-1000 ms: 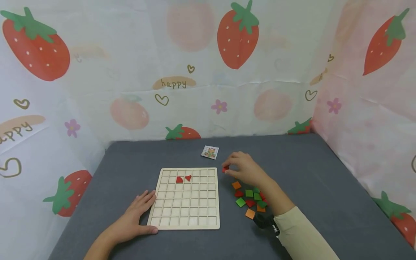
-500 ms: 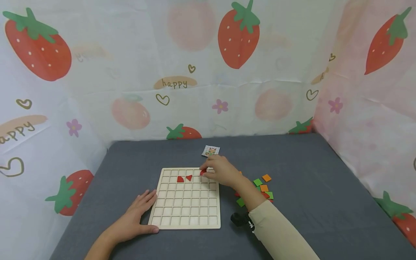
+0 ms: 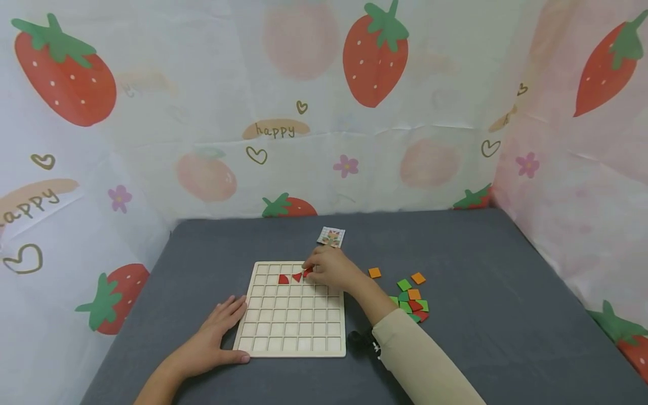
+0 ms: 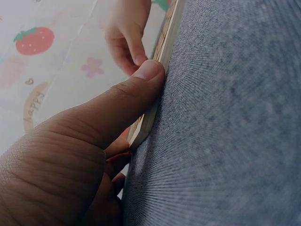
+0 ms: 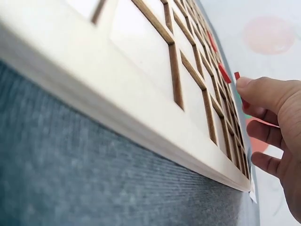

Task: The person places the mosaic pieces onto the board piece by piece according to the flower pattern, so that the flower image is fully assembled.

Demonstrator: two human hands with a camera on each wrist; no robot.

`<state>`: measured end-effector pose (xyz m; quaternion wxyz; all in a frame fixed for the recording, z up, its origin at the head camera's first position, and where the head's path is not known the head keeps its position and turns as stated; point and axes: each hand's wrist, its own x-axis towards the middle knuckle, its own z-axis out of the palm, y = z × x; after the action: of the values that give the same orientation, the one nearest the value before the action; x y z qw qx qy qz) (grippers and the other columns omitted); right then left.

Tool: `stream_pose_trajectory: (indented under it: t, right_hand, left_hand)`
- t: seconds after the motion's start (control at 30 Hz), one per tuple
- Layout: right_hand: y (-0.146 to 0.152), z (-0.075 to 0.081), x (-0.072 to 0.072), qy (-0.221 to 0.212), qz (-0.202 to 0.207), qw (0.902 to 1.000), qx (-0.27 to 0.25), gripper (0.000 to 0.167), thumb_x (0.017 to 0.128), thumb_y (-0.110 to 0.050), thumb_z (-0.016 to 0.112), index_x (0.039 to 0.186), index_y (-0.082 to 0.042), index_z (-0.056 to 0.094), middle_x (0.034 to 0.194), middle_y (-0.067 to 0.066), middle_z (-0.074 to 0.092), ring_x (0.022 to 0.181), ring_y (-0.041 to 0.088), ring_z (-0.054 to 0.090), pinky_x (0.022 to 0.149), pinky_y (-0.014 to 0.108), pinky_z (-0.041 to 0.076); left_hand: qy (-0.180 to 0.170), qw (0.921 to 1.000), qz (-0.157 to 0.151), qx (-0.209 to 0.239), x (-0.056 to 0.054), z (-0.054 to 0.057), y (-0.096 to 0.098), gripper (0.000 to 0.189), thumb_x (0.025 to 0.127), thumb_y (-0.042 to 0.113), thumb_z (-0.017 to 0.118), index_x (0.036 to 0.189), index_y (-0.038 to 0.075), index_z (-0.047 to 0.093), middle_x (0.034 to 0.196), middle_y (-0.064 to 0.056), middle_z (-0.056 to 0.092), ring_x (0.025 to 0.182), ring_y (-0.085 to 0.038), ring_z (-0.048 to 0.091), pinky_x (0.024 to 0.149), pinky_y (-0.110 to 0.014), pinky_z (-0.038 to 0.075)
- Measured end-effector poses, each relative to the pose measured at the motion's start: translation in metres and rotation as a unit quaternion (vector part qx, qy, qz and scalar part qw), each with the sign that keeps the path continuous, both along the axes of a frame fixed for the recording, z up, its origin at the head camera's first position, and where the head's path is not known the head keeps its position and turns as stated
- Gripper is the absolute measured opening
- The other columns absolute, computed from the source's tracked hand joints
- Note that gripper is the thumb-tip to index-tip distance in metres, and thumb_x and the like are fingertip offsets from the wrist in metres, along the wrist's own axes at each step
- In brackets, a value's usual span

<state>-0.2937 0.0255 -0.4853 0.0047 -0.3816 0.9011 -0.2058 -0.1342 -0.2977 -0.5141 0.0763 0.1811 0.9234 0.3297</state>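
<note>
The pale wooden grid board (image 3: 291, 329) lies flat on the dark table. My left hand (image 3: 219, 333) rests against its near left corner, fingers fairly straight along the left side and thumb at the front edge. Over the board's upper rows, my right hand (image 3: 334, 270) pinches a small red tile (image 5: 242, 98) between thumb and fingertips; the fingers partly hide it in the head view. Just left of that tile, a red triangular tile (image 3: 297, 277) and a red tile with one rounded side (image 3: 283, 279) lie on the board.
A small printed picture card (image 3: 331, 237) lies behind the board. To the right are several loose green, orange and red tiles, among them an orange tile (image 3: 374, 273) and a green tile (image 3: 404, 284). A strawberry-printed cloth (image 3: 374, 191) stands behind the table.
My right hand has carried the red tile left, from beside the loose tiles to above the board, close to the red triangular tile. The left hand keeps its place at the board's corner.
</note>
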Motion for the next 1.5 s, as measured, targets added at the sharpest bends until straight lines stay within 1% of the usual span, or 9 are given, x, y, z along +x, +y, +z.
stream_pose_trajectory:
  t: [0.13,0.3,0.43,0.6,0.7,0.97,1.2,1.37,1.5]
  right_hand:
    - [-0.002,-0.002,-0.001,0.015,0.006,0.9996,0.023,0.026,0.098,-0.033,0.072,0.12,-0.023,0.077,0.115,-0.004,0.068,0.104,0.013,0.062,0.089,0.036,0.051]
    - [-0.002,0.001,0.003,0.015,0.016,0.9994,0.026,0.022,0.099,-0.031,0.071,0.118,-0.024,0.078,0.113,-0.005,0.067,0.101,0.013,0.06,0.088,0.036,0.047]
    - [-0.001,0.002,0.005,0.001,0.016,0.9996,0.022,0.019,0.099,-0.028,0.071,0.116,-0.025,0.079,0.11,-0.005,0.066,0.099,0.013,0.057,0.086,0.036,0.043]
    - [-0.001,0.002,0.006,-0.002,0.009,0.9996,0.029,0.02,0.1,-0.029,0.07,0.117,-0.026,0.078,0.112,-0.006,0.066,0.102,0.013,0.057,0.089,0.037,0.043]
    - [-0.001,0.001,0.005,-0.007,0.004,0.9995,0.03,0.021,0.1,-0.029,0.07,0.118,-0.026,0.078,0.114,-0.007,0.066,0.105,0.013,0.057,0.093,0.039,0.044]
    - [0.002,-0.002,0.003,-0.018,0.009,0.9997,0.013,0.02,0.098,-0.028,0.072,0.117,-0.025,0.078,0.113,-0.008,0.066,0.103,0.013,0.058,0.094,0.04,0.044]
    - [0.004,-0.006,-0.002,-0.045,0.014,0.9989,-0.005,0.02,0.096,-0.03,0.075,0.115,-0.025,0.078,0.115,-0.007,0.066,0.103,0.013,0.057,0.096,0.04,0.043]
    - [0.005,-0.007,-0.005,-0.056,0.022,0.998,-0.016,0.02,0.094,-0.031,0.076,0.114,-0.026,0.079,0.115,-0.007,0.067,0.1,0.011,0.056,0.094,0.038,0.043]
    - [0.005,-0.006,-0.005,-0.066,0.026,0.9972,-0.023,0.02,0.093,-0.032,0.077,0.112,-0.026,0.08,0.115,-0.008,0.067,0.1,0.011,0.055,0.095,0.039,0.043]
  left_hand:
    - [0.005,1.0,-0.003,-0.002,0.001,0.001,0.001,0.112,0.076,0.06,0.083,0.161,0.008,0.032,0.17,-0.009,0.024,0.157,-0.041,0.01,0.122,-0.017,-0.01]
    - [0.005,1.0,-0.003,0.002,0.002,0.003,0.002,0.111,0.077,0.058,0.084,0.161,0.007,0.032,0.17,-0.011,0.024,0.157,-0.043,0.01,0.127,-0.051,0.001]
    - [0.005,1.0,0.001,0.001,0.002,0.003,0.001,0.112,0.076,0.058,0.084,0.162,0.008,0.032,0.17,-0.009,0.024,0.158,-0.041,0.009,0.127,-0.033,-0.006]
    - [0.012,0.9999,-0.003,-0.001,0.002,0.002,0.0,0.112,0.076,0.058,0.084,0.161,0.007,0.032,0.17,-0.011,0.024,0.157,-0.041,0.01,0.113,-0.005,-0.012]
    - [0.005,1.0,0.0,-0.001,0.002,0.002,0.0,0.113,0.076,0.058,0.084,0.162,0.008,0.031,0.17,-0.01,0.023,0.158,-0.041,0.009,0.116,-0.008,-0.012]
    - [0.001,1.0,0.001,0.001,0.002,0.003,0.001,0.113,0.076,0.059,0.084,0.162,0.009,0.031,0.17,-0.009,0.023,0.158,-0.04,0.009,0.128,-0.037,-0.004]
    - [0.01,0.9999,-0.002,0.003,0.002,0.003,0.001,0.111,0.076,0.059,0.084,0.161,0.009,0.032,0.17,-0.01,0.024,0.157,-0.041,0.01,0.123,-0.02,-0.008]
    - [0.015,0.9999,-0.005,0.001,0.002,0.002,0.0,0.111,0.077,0.059,0.083,0.161,0.009,0.032,0.17,-0.01,0.025,0.157,-0.042,0.011,0.128,-0.038,-0.002]
    - [0.013,0.9999,-0.005,0.0,0.002,0.002,0.0,0.111,0.077,0.059,0.083,0.161,0.009,0.032,0.17,-0.01,0.024,0.157,-0.042,0.011,0.124,-0.022,-0.007]
